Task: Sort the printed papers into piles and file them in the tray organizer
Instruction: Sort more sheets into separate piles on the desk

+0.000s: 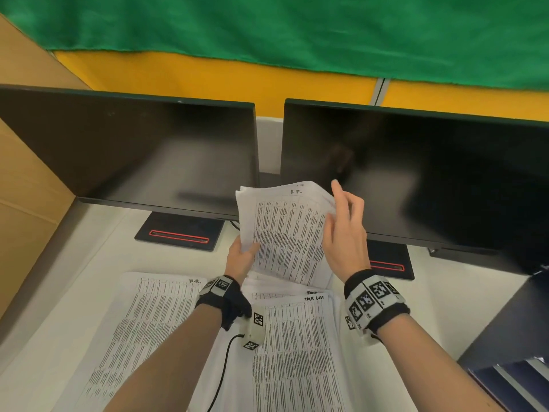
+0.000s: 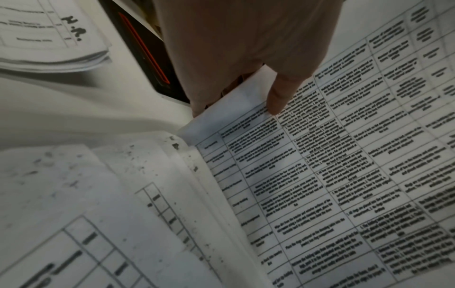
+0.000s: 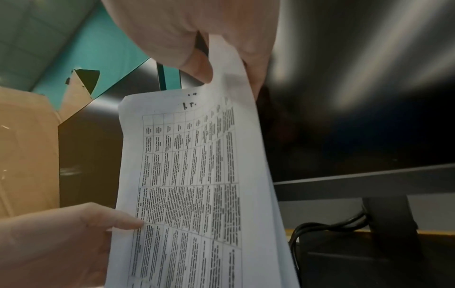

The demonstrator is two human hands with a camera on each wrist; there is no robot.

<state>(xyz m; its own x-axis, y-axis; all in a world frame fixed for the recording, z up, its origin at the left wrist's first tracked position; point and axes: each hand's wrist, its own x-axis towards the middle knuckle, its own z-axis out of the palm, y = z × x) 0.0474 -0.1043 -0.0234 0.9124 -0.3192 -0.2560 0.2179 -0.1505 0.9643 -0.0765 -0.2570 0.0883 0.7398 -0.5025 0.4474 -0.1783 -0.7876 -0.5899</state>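
Note:
A stack of printed table sheets (image 1: pixel 285 233) marked "I.T." is held up off the desk in front of the monitors. My left hand (image 1: pixel 242 258) grips its lower left corner, thumb (image 2: pixel 280 97) on the front page and fingers behind. At the upper right edge my right hand (image 1: pixel 344 233) pinches the stack, thumb (image 3: pixel 197 68) in front, with the index finger raised. The wrist views show the stack (image 2: pixel 344 175) (image 3: pixel 192 185) close up. Two piles lie flat below: one marked "H.R." (image 1: pixel 154 322) at left, one marked "Task list" (image 1: pixel 297 352) in the middle.
Two dark monitors (image 1: pixel 133 150) (image 1: pixel 416 179) stand close behind the stack on stands (image 1: pixel 178 236). A cardboard wall (image 1: pixel 26 188) closes the left side. The dark tray organizer (image 1: pixel 511 337) sits at the lower right. A black cable (image 1: pixel 222 370) runs from my left wrist over the papers.

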